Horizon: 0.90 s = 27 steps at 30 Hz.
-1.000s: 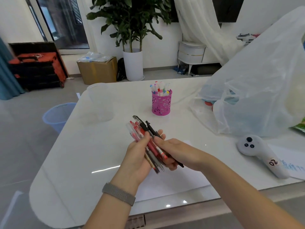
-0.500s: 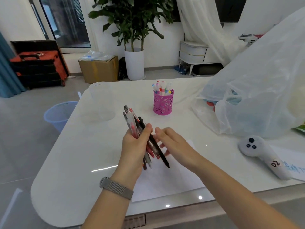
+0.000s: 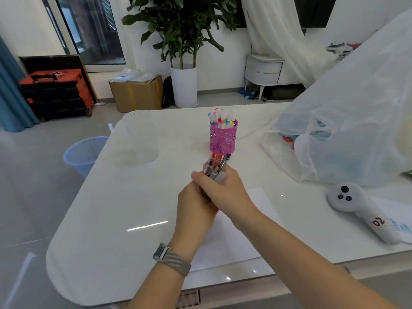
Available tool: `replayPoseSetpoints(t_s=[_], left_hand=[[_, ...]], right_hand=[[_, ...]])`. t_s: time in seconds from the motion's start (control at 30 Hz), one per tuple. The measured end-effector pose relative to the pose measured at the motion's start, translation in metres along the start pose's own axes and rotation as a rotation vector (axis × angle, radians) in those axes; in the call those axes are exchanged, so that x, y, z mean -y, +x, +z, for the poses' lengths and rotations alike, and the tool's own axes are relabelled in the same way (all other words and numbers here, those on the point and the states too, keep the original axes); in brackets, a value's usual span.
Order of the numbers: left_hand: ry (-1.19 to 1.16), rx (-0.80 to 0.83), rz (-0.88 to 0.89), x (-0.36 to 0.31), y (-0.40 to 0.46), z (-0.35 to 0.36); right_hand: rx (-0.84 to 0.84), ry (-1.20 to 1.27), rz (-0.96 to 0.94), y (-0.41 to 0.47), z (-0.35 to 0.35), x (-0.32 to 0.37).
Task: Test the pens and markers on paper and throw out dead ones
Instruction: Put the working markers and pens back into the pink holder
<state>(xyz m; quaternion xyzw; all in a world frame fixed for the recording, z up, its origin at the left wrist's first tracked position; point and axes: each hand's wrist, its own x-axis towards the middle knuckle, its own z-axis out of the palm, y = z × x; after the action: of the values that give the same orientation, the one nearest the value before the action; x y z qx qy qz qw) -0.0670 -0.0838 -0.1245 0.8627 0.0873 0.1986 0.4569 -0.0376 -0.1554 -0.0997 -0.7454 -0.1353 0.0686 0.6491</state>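
A bundle of pens (image 3: 217,165), red, black and clear, stands upright above the table. My left hand (image 3: 195,210) grips its lower part from below. My right hand (image 3: 219,190) wraps round the bundle from the right, just under the pen tops. Only the upper ends of the pens show; the rest is hidden by both hands. A white sheet of paper (image 3: 236,239) lies on the table under my forearms. Behind the bundle stands a pink cut-out holder (image 3: 223,139) filled with several white markers (image 3: 220,117).
A clear plastic cup (image 3: 139,134) stands at the table's far left. A big translucent bag (image 3: 347,112) fills the right side. A white controller (image 3: 361,210) lies at the right. A blue mesh bin (image 3: 83,152) sits on the floor left of the table (image 3: 124,219).
The fanned pens have been gathered into one upright bundle. My right hand moved from touching a black pen to clasping the whole bundle together with my left hand.
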Motion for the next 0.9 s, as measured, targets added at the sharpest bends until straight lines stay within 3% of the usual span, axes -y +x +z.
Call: replayPoseSetpoints(t_s=[0.1, 0.2, 0.43, 0.5, 0.7, 0.9], left_hand=[[-0.074, -0.094, 0.010, -0.008, 0.001, -0.003], [-0.131, -0.059, 0.008, -0.008, -0.002, -0.006], [-0.149, 0.471, -0.221, 0.004, 0.001, -0.020], [-0.127, 0.521, -0.291, 0.012, 0.000, -0.029], [-0.037, 0.443, -0.347, 0.027, -0.001, -0.055], [0.021, 0.346, -0.327, 0.031, 0.001, -0.066]], right_hand=[[-0.042, -0.009, -0.100, -0.002, 0.005, 0.005], [-0.045, -0.016, -0.168, -0.003, 0.007, 0.006], [0.023, 0.156, -0.175, -0.001, 0.003, -0.006], [0.024, 0.126, -0.144, 0.000, 0.004, -0.016], [-0.008, 0.204, 0.019, 0.004, 0.006, -0.030], [-0.252, 0.495, 0.113, 0.036, 0.016, -0.014]])
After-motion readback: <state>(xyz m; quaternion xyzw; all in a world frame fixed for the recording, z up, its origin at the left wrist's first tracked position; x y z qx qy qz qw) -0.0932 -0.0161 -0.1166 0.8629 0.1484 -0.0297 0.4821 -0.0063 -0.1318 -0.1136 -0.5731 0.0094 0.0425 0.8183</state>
